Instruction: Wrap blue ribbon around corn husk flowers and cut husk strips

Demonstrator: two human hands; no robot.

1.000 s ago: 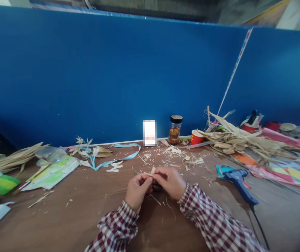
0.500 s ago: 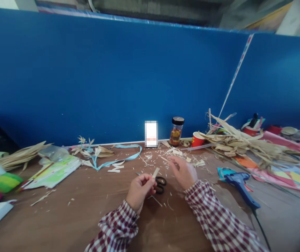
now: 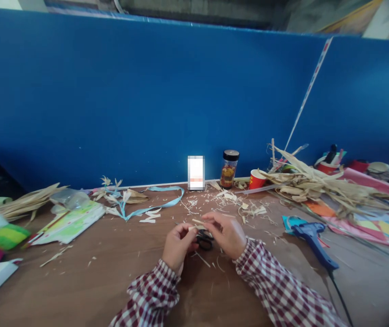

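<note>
My left hand [image 3: 177,245] is curled at the middle of the brown table [image 3: 95,281], its fingers pinched on a small pale strip of dried husk [image 3: 197,223]. My right hand [image 3: 226,234] is close beside it, fingertips also closed on that strip. Black-handled scissors [image 3: 204,239] lie on the table right under and between the two hands. Both arms wear red-and-white checked sleeves. Husk shavings [image 3: 221,200] are scattered just beyond the hands.
A blue glue gun [image 3: 312,236] lies to the right with its cord trailing forward. Behind stand a jar [image 3: 228,169], a red paper cup [image 3: 256,179] and a heap of dried husks [image 3: 310,184]. Blue ribbon [image 3: 153,206], coloured paper [image 3: 68,222] and husks lie left. A blue partition closes the back.
My right hand, which had reached away toward the shavings half a second ago, has come back to the left hand and closed on the husk strip again.
</note>
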